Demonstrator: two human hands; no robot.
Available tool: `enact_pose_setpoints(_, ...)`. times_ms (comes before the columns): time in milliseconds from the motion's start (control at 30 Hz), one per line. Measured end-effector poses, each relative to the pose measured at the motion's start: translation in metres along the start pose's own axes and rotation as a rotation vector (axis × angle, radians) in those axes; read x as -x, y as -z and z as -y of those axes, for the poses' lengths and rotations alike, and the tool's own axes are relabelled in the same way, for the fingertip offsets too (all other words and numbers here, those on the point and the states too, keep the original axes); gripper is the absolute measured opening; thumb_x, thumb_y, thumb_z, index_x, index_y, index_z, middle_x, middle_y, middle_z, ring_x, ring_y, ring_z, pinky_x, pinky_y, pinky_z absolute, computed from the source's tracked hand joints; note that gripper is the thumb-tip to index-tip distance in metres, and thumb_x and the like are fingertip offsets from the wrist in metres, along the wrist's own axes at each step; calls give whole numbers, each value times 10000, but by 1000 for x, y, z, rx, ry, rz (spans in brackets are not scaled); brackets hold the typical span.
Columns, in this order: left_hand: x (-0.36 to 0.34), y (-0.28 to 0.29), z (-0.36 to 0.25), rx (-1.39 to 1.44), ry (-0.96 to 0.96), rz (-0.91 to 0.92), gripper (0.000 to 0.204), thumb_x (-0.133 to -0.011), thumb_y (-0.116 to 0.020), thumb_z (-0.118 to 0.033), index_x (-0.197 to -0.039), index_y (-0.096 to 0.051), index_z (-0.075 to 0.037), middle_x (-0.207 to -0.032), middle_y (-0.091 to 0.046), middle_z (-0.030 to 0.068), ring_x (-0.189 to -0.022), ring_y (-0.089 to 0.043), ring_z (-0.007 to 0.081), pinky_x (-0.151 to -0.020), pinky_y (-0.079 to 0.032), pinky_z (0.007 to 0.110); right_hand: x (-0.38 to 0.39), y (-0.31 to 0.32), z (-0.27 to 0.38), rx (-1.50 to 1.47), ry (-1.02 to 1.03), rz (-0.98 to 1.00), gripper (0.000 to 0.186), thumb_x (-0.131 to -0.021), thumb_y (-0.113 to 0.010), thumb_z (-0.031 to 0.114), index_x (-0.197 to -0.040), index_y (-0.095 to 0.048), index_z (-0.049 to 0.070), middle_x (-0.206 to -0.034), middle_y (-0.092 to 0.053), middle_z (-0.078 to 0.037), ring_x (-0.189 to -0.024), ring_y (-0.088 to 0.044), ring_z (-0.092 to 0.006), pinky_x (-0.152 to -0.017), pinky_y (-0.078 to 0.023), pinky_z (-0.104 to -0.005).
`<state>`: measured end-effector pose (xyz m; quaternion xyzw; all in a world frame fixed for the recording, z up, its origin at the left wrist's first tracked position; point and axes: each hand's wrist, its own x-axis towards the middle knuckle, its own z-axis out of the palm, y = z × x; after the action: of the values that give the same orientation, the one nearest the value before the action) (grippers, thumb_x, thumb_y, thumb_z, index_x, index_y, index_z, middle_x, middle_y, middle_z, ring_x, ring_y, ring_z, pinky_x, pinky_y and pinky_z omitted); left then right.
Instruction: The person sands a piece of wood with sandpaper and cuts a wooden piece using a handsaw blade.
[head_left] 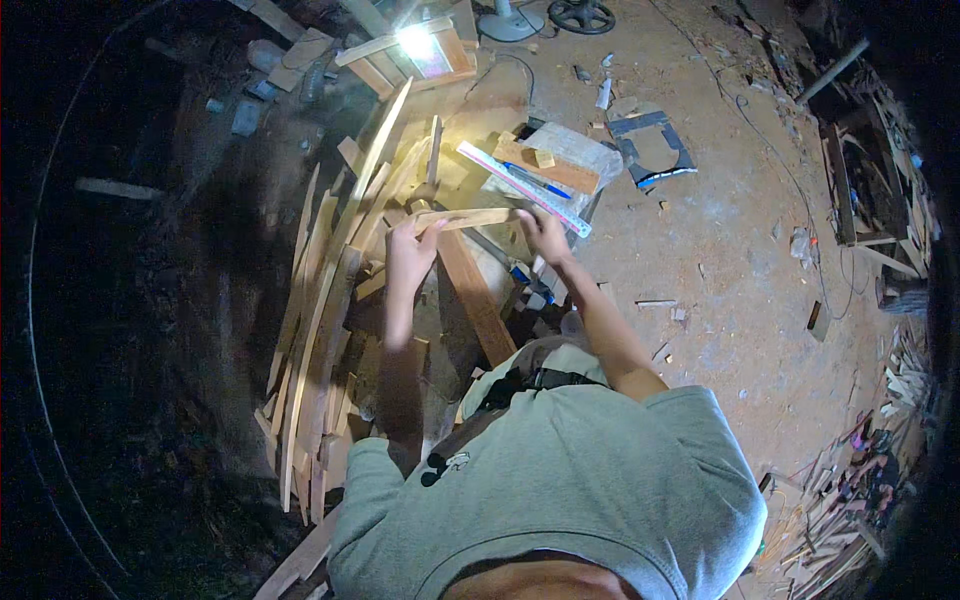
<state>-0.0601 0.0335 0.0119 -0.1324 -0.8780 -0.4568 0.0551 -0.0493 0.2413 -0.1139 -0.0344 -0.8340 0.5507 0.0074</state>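
A short light wooden strip [478, 217] is held level between my two hands. My left hand [410, 258] is closed round its left end, and the fingers of my right hand [545, 238] grip its right end. Just beyond my right hand lie a long pale ruler [520, 187] and a blue pen [538, 180], beside a flat brown board [548, 165] with a small wood block [545, 158] on it. Below the strip, a thick brown plank [474, 295] slants toward my lap. Blue-and-black tool parts [533, 285] sit under my right forearm, partly hidden.
Long wooden strips [325, 310] are piled along my left side. A bright lamp [418, 42] shines from a wooden frame [455, 60] at the far side. On the dirt floor to the right lie a dark cut-out panel [652, 150], a cable [790, 190] and heaped wood scraps [840, 510].
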Motion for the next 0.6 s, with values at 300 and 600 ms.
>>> enact_pose_setpoints(300, -8, 6, 2, -172, -24, 59, 139, -790, -558, -54, -892, -602, 30, -820, -646, 117, -746, -602, 137, -677, -445, 263, 16, -5, 130, -312, 403, 147, 274, -851, -482, 130, -1099, -535, 27, -1149, -536, -126, -1069, -518, -223, -888, -397, -304)
enact_pose_setpoints(600, -9, 4, -2, -113, 79, 96, 145, -784, -572, -55, -904, -612, 17, -845, -646, 126, -782, -614, 168, -703, -451, 268, 26, 10, 154, -240, 357, 160, 321, -839, -506, 115, -1150, -509, 38, -1091, -566, -150, -1086, -503, -264, -900, -391, -326)
